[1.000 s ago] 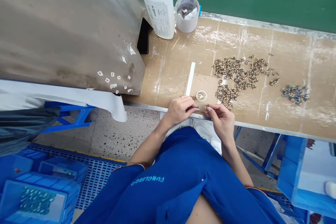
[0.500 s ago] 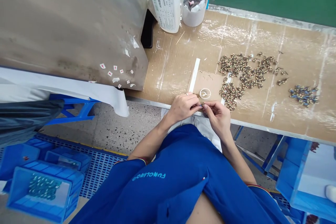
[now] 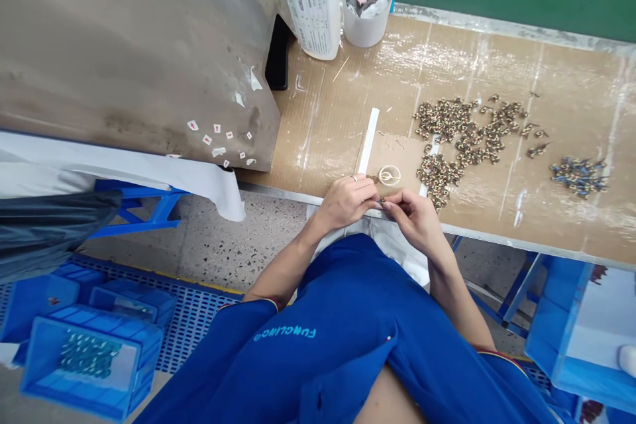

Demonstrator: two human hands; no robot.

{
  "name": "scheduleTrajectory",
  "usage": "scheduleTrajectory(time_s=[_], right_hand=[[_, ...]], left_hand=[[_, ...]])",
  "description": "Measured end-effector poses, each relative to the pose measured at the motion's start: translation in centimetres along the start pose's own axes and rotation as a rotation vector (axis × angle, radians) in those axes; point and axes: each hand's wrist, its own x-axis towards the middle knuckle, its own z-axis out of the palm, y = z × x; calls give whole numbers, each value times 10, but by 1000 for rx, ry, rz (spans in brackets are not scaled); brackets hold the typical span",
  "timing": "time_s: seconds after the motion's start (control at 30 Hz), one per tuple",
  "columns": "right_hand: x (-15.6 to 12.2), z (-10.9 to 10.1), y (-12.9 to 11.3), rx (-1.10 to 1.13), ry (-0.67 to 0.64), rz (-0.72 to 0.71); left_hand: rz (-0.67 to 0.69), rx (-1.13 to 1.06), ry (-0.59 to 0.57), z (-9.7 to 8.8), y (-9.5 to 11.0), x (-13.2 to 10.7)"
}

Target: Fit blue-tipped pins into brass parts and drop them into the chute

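Observation:
At the table's near edge, my left hand and my right hand meet with their fingertips almost together. Between them is a tiny brass-coloured metal fitting, mostly covered by the fingers. Both hands are closed in a pinch on it. Just beyond the fingers lies a white ring with a loop inside on a piece of cardboard. To the right spreads a pile of small brass-coloured metal fittings. Farther right is a smaller heap of similar fittings with blue ends.
A white strip lies left of the ring. Behind stand a white bottle and a tape-roll cup with scraps. A metal panel bounds the left side. Blue bins sit on the floor at left, another at right.
The right forearm has shifted slightly right and the fingertips have moved a little on the small fitting. The view has shifted slightly; the piles look the same.

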Motion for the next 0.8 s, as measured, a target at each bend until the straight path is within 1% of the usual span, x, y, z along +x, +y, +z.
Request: scheduleTrajectory(time_s=[0.13, 0.23, 0.33, 0.4, 0.57, 0.67, 0.73, 0.8], right_hand=[[3, -7, -4, -111, -76, -22], [5, -8, -9, -168, -98, -61], [6, -8, -10, -187, -101, -63], [6, -7, -7, -144, -85, -36], [5, 0, 2, 104, -9, 37], [4, 2, 3, 199, 34, 52], [4, 2, 3, 217, 57, 57], [4, 1, 3, 216, 69, 47]], left_hand=[[11, -1, -54, -1, -4, -1], [32, 11, -47, -1, -4, -2], [48, 20, -37, -1, -4, -2], [19, 13, -52, 0, -3, -2], [-111, -29, -58, -2, 0, -1], [-126, -74, -89, -5, 0, 0], [-125, -98, -108, -7, 0, 1], [-107, -113, -93, -8, 0, 2]])
